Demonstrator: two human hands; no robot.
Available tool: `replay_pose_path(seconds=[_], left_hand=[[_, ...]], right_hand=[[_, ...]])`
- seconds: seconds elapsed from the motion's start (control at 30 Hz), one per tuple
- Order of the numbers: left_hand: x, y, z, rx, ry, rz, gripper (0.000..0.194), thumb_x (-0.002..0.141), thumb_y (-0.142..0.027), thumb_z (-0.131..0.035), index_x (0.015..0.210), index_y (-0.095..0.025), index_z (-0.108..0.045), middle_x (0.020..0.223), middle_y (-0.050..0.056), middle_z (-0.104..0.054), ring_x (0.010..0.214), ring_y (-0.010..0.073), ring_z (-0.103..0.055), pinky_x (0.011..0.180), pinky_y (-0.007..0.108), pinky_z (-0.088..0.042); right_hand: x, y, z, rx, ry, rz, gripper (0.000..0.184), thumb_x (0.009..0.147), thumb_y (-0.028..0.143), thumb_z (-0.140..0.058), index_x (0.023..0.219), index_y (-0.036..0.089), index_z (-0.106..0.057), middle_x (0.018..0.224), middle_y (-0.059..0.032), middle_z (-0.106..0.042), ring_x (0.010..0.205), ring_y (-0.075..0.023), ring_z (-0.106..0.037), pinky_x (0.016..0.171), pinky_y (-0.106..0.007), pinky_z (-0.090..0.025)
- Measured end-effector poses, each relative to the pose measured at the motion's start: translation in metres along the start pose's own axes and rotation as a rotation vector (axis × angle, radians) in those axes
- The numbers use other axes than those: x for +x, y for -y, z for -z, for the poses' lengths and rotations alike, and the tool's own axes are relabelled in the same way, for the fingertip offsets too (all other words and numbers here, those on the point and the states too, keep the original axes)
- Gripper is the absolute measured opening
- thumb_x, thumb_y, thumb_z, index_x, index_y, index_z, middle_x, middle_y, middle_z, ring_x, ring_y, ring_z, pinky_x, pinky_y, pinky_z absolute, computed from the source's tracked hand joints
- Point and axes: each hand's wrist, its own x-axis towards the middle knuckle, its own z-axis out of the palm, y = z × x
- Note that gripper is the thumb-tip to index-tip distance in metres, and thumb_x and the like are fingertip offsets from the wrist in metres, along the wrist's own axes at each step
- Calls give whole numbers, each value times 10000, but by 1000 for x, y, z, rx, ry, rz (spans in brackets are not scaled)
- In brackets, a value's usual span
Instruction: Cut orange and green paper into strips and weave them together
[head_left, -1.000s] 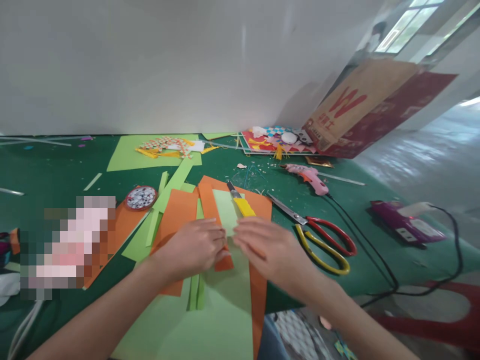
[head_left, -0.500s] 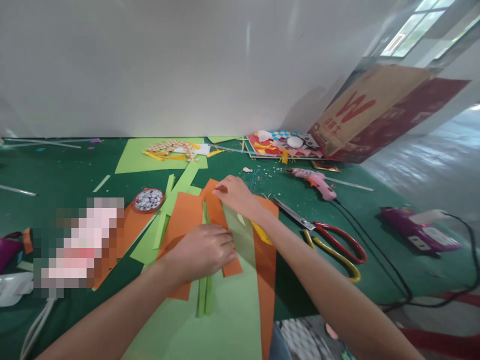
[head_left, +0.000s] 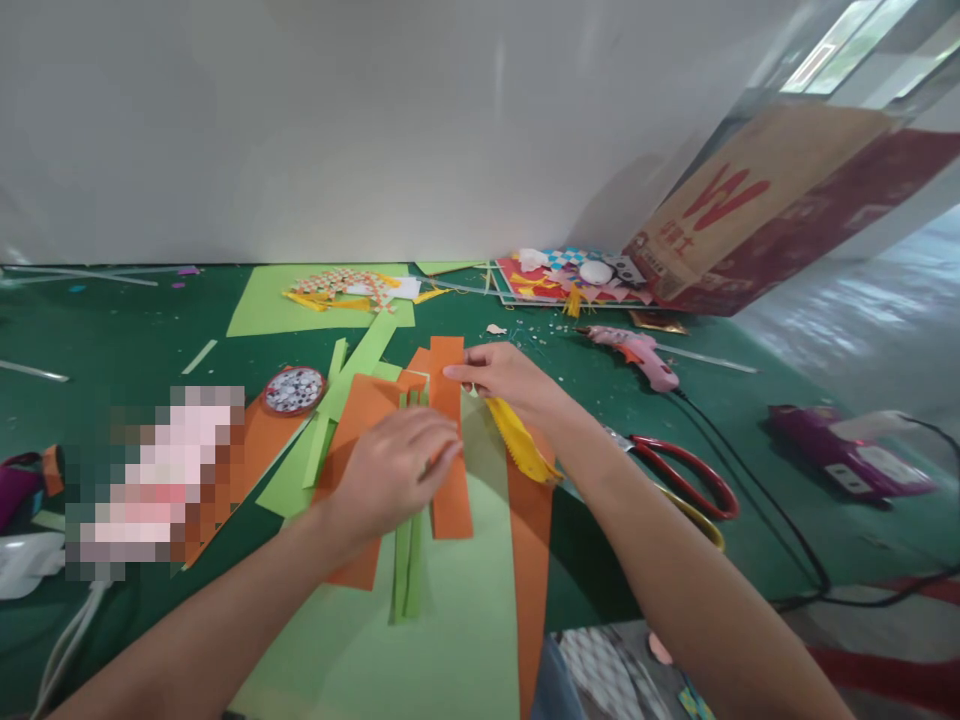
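At far L, green tabletop point(head_left: 135, 345) is seen btwn the wall point(head_left: 247, 130) and the dish of eyes point(head_left: 294, 389). Two narrow green strips point(head_left: 403, 580) are partly covered by the L hand point(head_left: 390, 465), its fingers curled & close together; whether anything is pressed by them can't be told. The orange strip point(head_left: 452, 500) is set lengthwise over the lt green sheet point(head_left: 450, 650), its far end pinched btwn thumb & fingers of the R hand point(head_left: 506, 375). Just R, the yellow cutter point(head_left: 521, 445) is passed, then scissors point(head_left: 686, 475), partly hidden by the R forearm; more tabletop is shown btwn that hand & the glue gun point(head_left: 634, 358). Vs 0.5 s ago, the strip's been straightened from a L tilt.
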Motion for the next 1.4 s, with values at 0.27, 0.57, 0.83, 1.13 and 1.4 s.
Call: replay_pose_path(seconds=[0.27,0.57,0.83,1.13,1.4], left_hand=[[8,1,3,-369,56,658,210,862,-394,-501,811,-190,-503,689,-28,-558,609,108,-548,560,222,-422],[13,-1,8,-427,118,731,415,853,-412,-444,574,-198,-223,535,-62,-176,479,81,-207,456,245,-171],[15,0,10,-459,108,743,412,813,-405,-480,558,-200,-230,530,-62,-174,481,80,-182,447,245,-153],[15,1,8,-445,125,724,440,805,-407,-491,556,-201,-193,528,-61,-165,479,78,-176,443,243,-142],[16,0,9,-424,130,724,428,797,-408,-485,553,-200,-201,532,-59,-166,480,77,-179,449,244,-140]], right_hand=[[-6,8,9,209,69,47,377,563,390,-754,506,159,-462,467,68,-420,422,-19,-281,435,-230,-146],[-14,17,10,136,180,72,288,629,383,-710,590,143,-555,524,37,-514,440,-34,-318,429,-227,-191],[-15,13,2,32,224,113,327,645,388,-693,510,154,-510,464,54,-469,449,-43,-332,445,-228,-213],[-10,8,2,124,142,160,295,624,375,-705,521,155,-538,468,45,-489,454,-52,-388,448,-227,-240],[-8,4,0,63,119,185,358,648,418,-695,501,155,-503,471,38,-488,445,-46,-359,447,-227,-236]])
